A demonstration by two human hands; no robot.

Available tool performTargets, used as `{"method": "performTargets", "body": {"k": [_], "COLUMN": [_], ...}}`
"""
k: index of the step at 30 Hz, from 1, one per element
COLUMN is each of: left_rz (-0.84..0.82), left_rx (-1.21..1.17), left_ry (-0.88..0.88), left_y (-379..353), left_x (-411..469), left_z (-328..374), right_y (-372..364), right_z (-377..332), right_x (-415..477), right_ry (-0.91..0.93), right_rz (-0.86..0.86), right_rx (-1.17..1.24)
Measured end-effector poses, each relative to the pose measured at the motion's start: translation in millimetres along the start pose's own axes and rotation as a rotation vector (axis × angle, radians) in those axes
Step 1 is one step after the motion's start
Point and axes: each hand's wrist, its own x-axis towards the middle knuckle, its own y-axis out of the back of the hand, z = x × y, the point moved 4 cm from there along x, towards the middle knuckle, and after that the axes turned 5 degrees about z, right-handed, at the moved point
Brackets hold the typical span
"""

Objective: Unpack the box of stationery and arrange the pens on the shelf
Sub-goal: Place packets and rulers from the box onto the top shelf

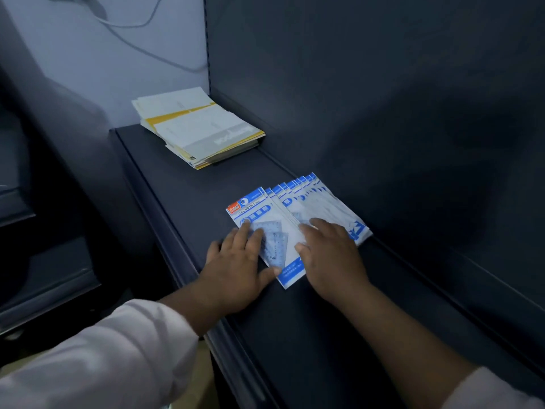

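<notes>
1. On the shelf (203,187), head view: fanned geometry-set packets (298,205) lie flat mid-shelf, reaching its back edge.
2. Left hand (236,261): fingers straight, pressing the leftmost packet, gripping nothing.
3. Right hand (331,258): flat on the fan, likewise released.
4. Paper stack (200,128): at the shelf's far end, well apart.

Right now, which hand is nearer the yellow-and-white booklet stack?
Left. The left hand presses the front packet, short of the booklet stack; the right hand presses the fanned packets, farther from it.

Left hand (236,264), right hand (330,255) flat on fanned geometry-set packets (309,208), shelf (206,196).
</notes>
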Motion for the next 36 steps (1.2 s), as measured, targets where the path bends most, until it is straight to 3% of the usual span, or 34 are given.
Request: {"method": "performTargets", "body": {"k": [5,18,27,33,36], "left_rz": [-0.012,0.003,0.171,0.173,0.123], "left_rx": [0.033,0.009,0.102,0.085,0.084], "left_ry": [0.003,-0.044,0.013,0.125,0.199], "left_y": [0,15,47,41,25], "left_x": [7,-6,-72,-141,-176], "left_z": [3,-19,-89,-161,-192], "right_y": [-20,-15,-8,-42,-72], "right_z": [-1,-33,-135,-212,-237], "right_x": [2,-3,-23,-56,-78], "right_ry": [0.118,0.079,0.283,0.402,0.420], "right_rz": [-0.162,-0.189,-0.046,-0.017,-0.111], "right_rx": [0.015,-0.088,-0.039,0.129,0.148]}}
